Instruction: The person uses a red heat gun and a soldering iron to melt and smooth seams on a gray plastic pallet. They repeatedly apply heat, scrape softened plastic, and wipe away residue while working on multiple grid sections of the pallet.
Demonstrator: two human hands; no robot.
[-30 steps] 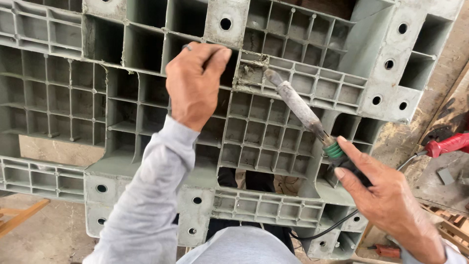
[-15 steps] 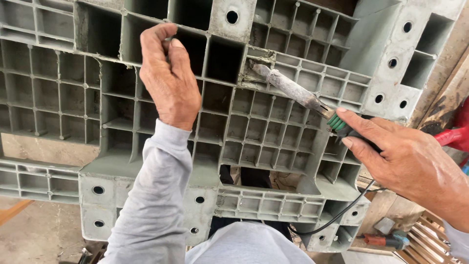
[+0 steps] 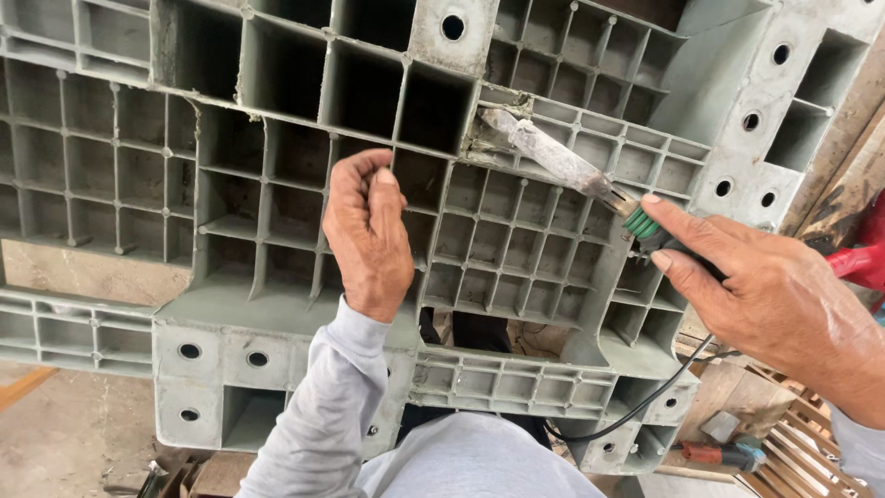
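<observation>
Pallet: grey plastic pallet (image 3: 277, 304) stood on edge, ribbed grid facing the camera, fills most of the view
Damage spot: rough, smeared patch of plastic (image 3: 484, 138) on a rib at upper centre; tool tip rests right on it
Tool: corded heating iron (image 3: 562, 164) with crusted metal shaft and green collar, black cord (image 3: 645, 401) hanging down to the lower right
Right hand: right hand (image 3: 765, 295) wrapped round the iron's handle, index finger stretched along toward the green collar
Left hand: left hand (image 3: 369, 231) against the grid at centre, fingers curled narrow with tips pinched together; may hold something small, cannot tell
Sleeve: grey long sleeve (image 3: 323, 415) on the left arm
Risk 1: shaft looks hot; left hand is near the work spot, so a slip sideways could burn the fingers
Risk 2: index finger sits close to the metal end, so creeping forward risks a burn
Risk 3: too long on one rib could melt through it or leave it sagging
Risk 4: slack cord near the pallet's lower corner could snag and jerk the tip off the patch
Background: red tool (image 3: 857, 258) at the right edge, wooden slats (image 3: 784, 424) lower right
</observation>
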